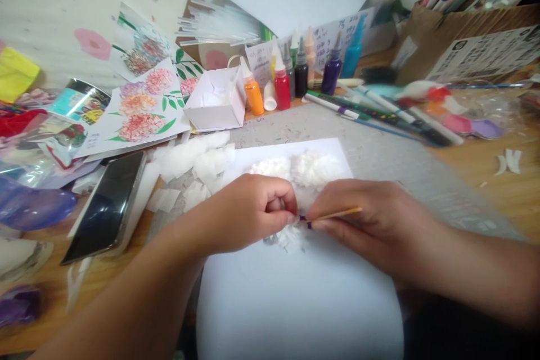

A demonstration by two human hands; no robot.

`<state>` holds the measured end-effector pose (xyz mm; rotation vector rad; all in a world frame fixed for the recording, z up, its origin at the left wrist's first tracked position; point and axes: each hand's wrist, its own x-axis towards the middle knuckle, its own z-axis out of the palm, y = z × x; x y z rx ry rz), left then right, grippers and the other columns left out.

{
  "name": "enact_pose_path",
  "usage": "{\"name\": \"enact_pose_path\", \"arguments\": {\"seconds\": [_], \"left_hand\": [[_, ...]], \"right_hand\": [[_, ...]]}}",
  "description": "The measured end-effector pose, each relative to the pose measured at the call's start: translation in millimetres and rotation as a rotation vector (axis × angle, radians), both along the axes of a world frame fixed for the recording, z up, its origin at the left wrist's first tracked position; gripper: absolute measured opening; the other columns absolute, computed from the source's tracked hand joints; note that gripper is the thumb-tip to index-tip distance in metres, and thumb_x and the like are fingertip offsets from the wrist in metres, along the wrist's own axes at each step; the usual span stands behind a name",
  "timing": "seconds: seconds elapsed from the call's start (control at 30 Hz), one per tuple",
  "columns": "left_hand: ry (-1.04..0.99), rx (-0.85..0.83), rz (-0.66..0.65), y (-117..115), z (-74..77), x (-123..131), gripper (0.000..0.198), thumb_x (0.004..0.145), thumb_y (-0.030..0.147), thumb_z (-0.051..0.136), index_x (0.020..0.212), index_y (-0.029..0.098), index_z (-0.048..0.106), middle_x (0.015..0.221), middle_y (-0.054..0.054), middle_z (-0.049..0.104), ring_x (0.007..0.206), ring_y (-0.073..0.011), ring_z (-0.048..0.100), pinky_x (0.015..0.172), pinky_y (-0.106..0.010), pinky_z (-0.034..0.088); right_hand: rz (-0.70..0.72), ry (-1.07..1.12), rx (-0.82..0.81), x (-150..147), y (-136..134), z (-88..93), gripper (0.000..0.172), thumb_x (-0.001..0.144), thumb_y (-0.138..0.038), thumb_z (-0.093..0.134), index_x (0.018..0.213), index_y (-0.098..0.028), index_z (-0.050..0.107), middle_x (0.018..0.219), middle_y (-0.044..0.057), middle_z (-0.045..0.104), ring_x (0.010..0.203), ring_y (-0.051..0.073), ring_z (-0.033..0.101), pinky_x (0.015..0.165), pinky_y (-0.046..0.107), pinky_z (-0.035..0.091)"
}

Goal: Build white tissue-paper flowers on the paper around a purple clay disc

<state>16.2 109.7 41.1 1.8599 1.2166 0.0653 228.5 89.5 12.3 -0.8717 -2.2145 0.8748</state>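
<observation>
A white paper sheet (295, 298) lies in front of me, its near end curving down over the table edge. Fluffy white paper clusters (314, 167) rise in round clumps on its upper part, and a smaller, looser white clump (291, 237) sits below my fingers. My left hand (253, 205) is closed in a pinch over that clump; what its fingertips hold is too small to name. Opposite it, my right hand (371, 225) grips a thin wooden stick (340, 214). Small dark purple bits show between the two hands' fingertips.
White tissue strips (189, 160) and a phone (109, 202) lie to the left, near flower pictures (145, 104). Paint bottles (282, 84) stand behind beside a white box (215, 101). Pens (379, 107) lie at right, before a cardboard box (459, 39).
</observation>
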Motion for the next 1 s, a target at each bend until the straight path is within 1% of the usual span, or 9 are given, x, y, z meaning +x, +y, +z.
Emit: {"name": "enact_pose_path", "arguments": {"seconds": [0.1, 0.2, 0.3, 0.4, 0.53, 0.67, 0.77, 0.83, 1.0], "left_hand": [[-0.011, 0.065, 0.03, 7, 8.9, -12, 0.011, 0.077, 0.029, 0.057, 0.078, 0.02, 0.064, 0.057, 0.005, 0.056, 0.051, -0.0086, 0.049, 0.047, -0.017, 0.036], [0.028, 0.276, 0.245, 19, 17.6, -36, 0.016, 0.076, 0.034, 0.058, 0.078, 0.02, 0.064, 0.059, 0.003, 0.058, 0.054, -0.0113, 0.052, 0.05, -0.02, 0.038], [0.292, 0.525, 0.436, 32, 20.3, -60, 0.016, 0.074, 0.032, 0.056, 0.08, 0.02, 0.064, 0.069, 0.0, 0.062, 0.063, -0.0152, 0.056, 0.056, -0.025, 0.039], [0.484, 0.558, 0.333, 38, 15.8, -74, 0.02, 0.073, 0.032, 0.057, 0.089, 0.023, 0.065, 0.088, -0.001, 0.065, 0.078, -0.0186, 0.059, 0.068, -0.028, 0.043], [0.501, 0.522, 0.258, 39, 6.0, -79, 0.029, 0.068, 0.033, 0.063, 0.096, 0.024, 0.063, 0.102, -0.001, 0.063, 0.088, -0.0199, 0.059, 0.077, -0.029, 0.044], [0.508, 0.551, 0.254, 40, 0.3, -78, 0.027, 0.065, 0.034, 0.065, 0.088, 0.022, 0.06, 0.094, -0.003, 0.06, 0.088, -0.0219, 0.058, 0.076, -0.032, 0.043], [0.489, 0.601, 0.259, 42, 0.2, -76, 0.007, 0.069, 0.025, 0.056, 0.073, 0.02, 0.06, 0.083, -0.003, 0.058, 0.084, -0.0216, 0.056, 0.076, -0.032, 0.04], [0.465, 0.636, 0.297, 42, 2.8, -74, 0.01, 0.069, 0.02, 0.051, 0.065, 0.02, 0.059, 0.079, -0.003, 0.058, 0.082, -0.0214, 0.055, 0.075, -0.033, 0.039], [0.317, 0.62, 0.416, 37, 14.9, -74, 0.009, 0.071, 0.023, 0.052, 0.068, 0.019, 0.059, 0.073, 0.0, 0.058, 0.067, -0.0157, 0.053, 0.06, -0.027, 0.037]], "right_hand": [[0.013, -0.071, 0.024, -2, 0, 0.3, 0.015, 0.088, -0.02, 0.054, 0.083, -0.022, 0.068, 0.082, 0.001, 0.069, 0.077, 0.016, 0.065, 0.067, 0.028, 0.048], [-0.017, -0.005, -0.019, 0, 3, 2.4, 0.013, 0.088, -0.021, 0.056, 0.082, -0.022, 0.068, 0.081, 0.0, 0.07, 0.075, 0.014, 0.066, 0.067, 0.024, 0.05], [-0.113, 0.16, -0.089, 5, 6, 8.8, 0.014, 0.087, -0.027, 0.06, 0.077, -0.022, 0.068, 0.078, -0.001, 0.072, 0.07, 0.011, 0.067, 0.064, 0.019, 0.053], [-0.213, 0.23, -0.091, 10, 7, 16.4, 0.021, 0.086, -0.035, 0.062, 0.07, -0.022, 0.068, 0.076, 0.001, 0.072, 0.068, 0.012, 0.068, 0.062, 0.019, 0.055], [-0.249, 0.25, -0.064, 15, 4, 17.4, 0.028, 0.084, -0.044, 0.064, 0.065, -0.023, 0.067, 0.075, 0.001, 0.072, 0.066, 0.012, 0.068, 0.058, 0.017, 0.056], [-0.256, 0.264, -0.042, 19, 2, 12.3, 0.025, 0.084, -0.042, 0.064, 0.067, -0.024, 0.069, 0.077, 0.001, 0.073, 0.069, 0.011, 0.069, 0.061, 0.015, 0.057], [-0.263, 0.25, -0.046, 21, 0, 13.6, 0.026, 0.083, -0.045, 0.065, 0.068, -0.024, 0.07, 0.075, 0.001, 0.073, 0.067, 0.011, 0.069, 0.06, 0.014, 0.057], [-0.261, 0.234, -0.057, 21, -1, 15.9, 0.028, 0.082, -0.048, 0.065, 0.068, -0.024, 0.071, 0.075, 0.002, 0.073, 0.066, 0.011, 0.069, 0.06, 0.015, 0.057], [-0.271, 0.21, -0.083, 22, -2, 16.0, 0.031, 0.082, -0.051, 0.064, 0.068, -0.024, 0.071, 0.076, 0.002, 0.073, 0.068, 0.012, 0.069, 0.06, 0.015, 0.056]]}}
